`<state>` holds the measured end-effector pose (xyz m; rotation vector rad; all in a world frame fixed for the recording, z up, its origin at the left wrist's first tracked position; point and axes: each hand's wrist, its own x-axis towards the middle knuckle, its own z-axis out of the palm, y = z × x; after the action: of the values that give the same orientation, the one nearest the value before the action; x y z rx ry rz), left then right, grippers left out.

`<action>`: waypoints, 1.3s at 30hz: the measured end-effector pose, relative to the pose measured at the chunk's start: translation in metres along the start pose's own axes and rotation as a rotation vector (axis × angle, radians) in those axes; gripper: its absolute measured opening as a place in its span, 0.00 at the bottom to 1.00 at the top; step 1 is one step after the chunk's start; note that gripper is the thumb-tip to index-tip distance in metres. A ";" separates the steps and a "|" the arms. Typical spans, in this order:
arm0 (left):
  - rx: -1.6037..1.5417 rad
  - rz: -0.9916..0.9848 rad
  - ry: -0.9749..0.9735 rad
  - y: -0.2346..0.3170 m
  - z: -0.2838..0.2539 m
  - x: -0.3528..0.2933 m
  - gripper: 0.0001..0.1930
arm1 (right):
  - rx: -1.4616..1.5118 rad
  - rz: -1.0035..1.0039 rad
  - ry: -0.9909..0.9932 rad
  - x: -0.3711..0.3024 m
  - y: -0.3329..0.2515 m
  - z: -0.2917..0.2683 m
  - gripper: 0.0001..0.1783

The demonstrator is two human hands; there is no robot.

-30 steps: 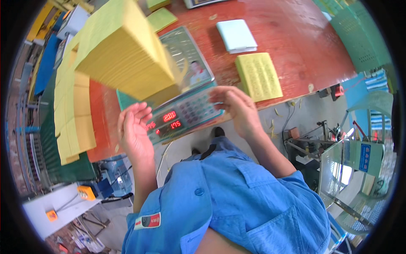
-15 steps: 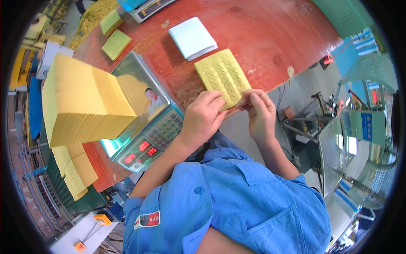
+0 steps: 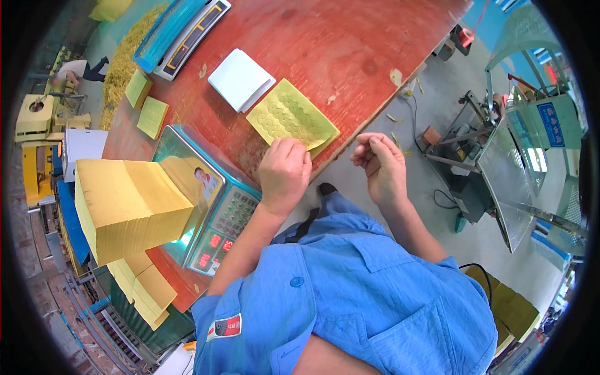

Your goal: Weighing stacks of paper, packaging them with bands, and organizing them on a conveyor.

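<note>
A small stack of yellow paper sheets (image 3: pixel 287 114), marked with rows of curved punch cuts, lies near the edge of the red table. My left hand (image 3: pixel 285 174) is closed at its near edge, the curled fingers on the paper and their tips partly hidden. Apart from the paper, to its right, my right hand (image 3: pixel 382 164) hovers past the table edge with fingers bent in toward the thumb; nothing shows between them. Beyond the yellow sheets lies a folded white stack (image 3: pixel 240 80). A tall block of yellow paper (image 3: pixel 134 209) rests on the digital scale (image 3: pixel 220 215) to the left.
Two small yellow paper bundles (image 3: pixel 152 117) lie at the far left of the red table (image 3: pixel 356 50), near a second blue-and-white scale (image 3: pixel 192 40). More yellow paper (image 3: pixel 142 284) sits below the tall block. A metal-framed machine (image 3: pixel 494 169) stands right of the table. Another person (image 3: pixel 75 70) is far left.
My right hand has come off the yellow sheets, while the left stays at their near edge. The sheets have turned and shifted left in view as the whole view swung.
</note>
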<state>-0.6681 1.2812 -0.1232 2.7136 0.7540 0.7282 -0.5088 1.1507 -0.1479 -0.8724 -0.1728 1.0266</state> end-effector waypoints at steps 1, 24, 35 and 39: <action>-0.039 -0.024 0.058 0.002 -0.002 -0.002 0.06 | 0.002 -0.001 -0.002 0.001 -0.002 0.000 0.12; -1.578 -0.824 0.078 0.004 -0.060 -0.089 0.14 | -0.358 0.332 -0.079 -0.042 0.029 0.051 0.11; -0.444 -0.573 0.613 -0.021 -0.337 -0.113 0.15 | -0.781 -0.461 -0.772 -0.069 -0.004 0.308 0.10; -0.550 -0.582 0.666 -0.081 -0.395 -0.116 0.13 | -0.584 -0.325 -0.966 -0.049 0.033 0.404 0.12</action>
<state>-0.9941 1.3216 0.1383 1.6273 1.1824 1.4264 -0.7621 1.3414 0.1086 -0.7540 -1.4388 1.0266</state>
